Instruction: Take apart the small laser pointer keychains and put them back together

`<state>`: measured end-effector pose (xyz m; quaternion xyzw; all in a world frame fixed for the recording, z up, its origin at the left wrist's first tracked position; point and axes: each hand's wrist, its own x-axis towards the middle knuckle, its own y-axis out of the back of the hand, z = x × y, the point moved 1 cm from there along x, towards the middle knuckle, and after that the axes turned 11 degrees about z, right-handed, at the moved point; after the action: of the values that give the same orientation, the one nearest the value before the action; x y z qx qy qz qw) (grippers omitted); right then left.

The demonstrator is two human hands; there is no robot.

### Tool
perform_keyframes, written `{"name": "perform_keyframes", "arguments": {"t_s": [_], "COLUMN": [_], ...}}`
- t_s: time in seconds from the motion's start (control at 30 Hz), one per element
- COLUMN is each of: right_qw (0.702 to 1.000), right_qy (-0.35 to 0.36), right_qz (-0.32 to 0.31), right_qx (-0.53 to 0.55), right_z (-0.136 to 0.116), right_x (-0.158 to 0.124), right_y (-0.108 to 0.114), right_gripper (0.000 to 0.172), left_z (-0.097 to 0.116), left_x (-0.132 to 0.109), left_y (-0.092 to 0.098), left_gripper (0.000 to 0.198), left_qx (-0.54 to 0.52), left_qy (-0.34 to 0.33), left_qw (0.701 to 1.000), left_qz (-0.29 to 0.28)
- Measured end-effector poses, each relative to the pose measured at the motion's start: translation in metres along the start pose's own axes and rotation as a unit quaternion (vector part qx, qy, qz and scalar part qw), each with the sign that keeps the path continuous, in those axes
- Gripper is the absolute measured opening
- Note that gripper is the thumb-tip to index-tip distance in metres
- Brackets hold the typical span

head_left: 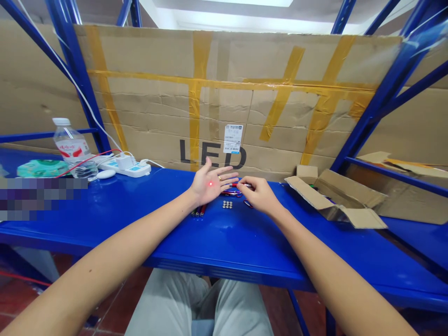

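My left hand (209, 185) is held up over the table, palm facing me and fingers stretched towards the right. A bright red dot of light (211, 184) glows on its palm. Between the fingertips of my right hand (258, 192) is a slim red laser pointer (235, 185), its front end towards my left hand. Slim dark and red tubes (199, 213) lie below my left wrist, partly covered by it. Several small silver button cells (227, 204) stand in rows between the hands. More shiny tubes (231, 192) lie behind them, partly hidden.
An open cardboard box (336, 198) stands at right on the blue table (224, 247). At left are a water bottle (74, 151), a green packet (42, 168) and a white power strip (128, 167) with cables. A large taped cardboard sheet (157, 112) closes off the back.
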<state>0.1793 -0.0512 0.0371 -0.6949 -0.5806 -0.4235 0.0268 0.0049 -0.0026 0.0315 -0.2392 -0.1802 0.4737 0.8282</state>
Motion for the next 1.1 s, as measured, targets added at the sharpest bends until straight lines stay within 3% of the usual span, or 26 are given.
{"name": "perform_keyframes", "arguments": {"t_s": [0.53,0.63,0.7,0.8,0.87,1.0,1.1], "right_qw": [1.000,1.000,1.000,0.999,0.999,0.998,0.997], "right_qy": [0.013,0.009,0.015,0.030,0.027,0.020,0.006], "right_qz": [-0.003,-0.008,-0.005,-0.005,-0.016,-0.049,-0.038], "right_qx": [0.003,-0.006,-0.009,-0.018,-0.029,-0.030,-0.063], "right_z": [0.003,0.006,0.009,0.018,0.025,0.040,0.054], "right_x": [0.001,0.002,0.003,0.007,0.010,0.017,0.024], "right_y": [-0.003,-0.003,-0.003,-0.004,-0.007,-0.014,-0.015], "right_gripper": [0.028,0.029,0.028,0.028,0.030,0.029,0.029], "left_z": [0.000,-0.001,-0.002,-0.002,-0.002,-0.001,0.000], "left_x": [0.000,0.002,0.006,0.013,0.017,0.022,0.026], "left_y": [0.002,0.003,0.004,0.008,0.011,0.017,0.022], "left_gripper": [0.081,0.073,0.058,0.029,0.019,0.011,0.009], "left_qx": [0.022,0.060,0.127,0.291,0.382,0.464,0.516], "left_qy": [-0.012,-0.033,-0.072,-0.159,-0.202,-0.232,-0.256], "left_qw": [1.000,0.997,0.989,0.940,0.899,0.854,0.813], "left_qz": [-0.017,-0.022,0.005,0.072,0.071,0.042,0.083]}}
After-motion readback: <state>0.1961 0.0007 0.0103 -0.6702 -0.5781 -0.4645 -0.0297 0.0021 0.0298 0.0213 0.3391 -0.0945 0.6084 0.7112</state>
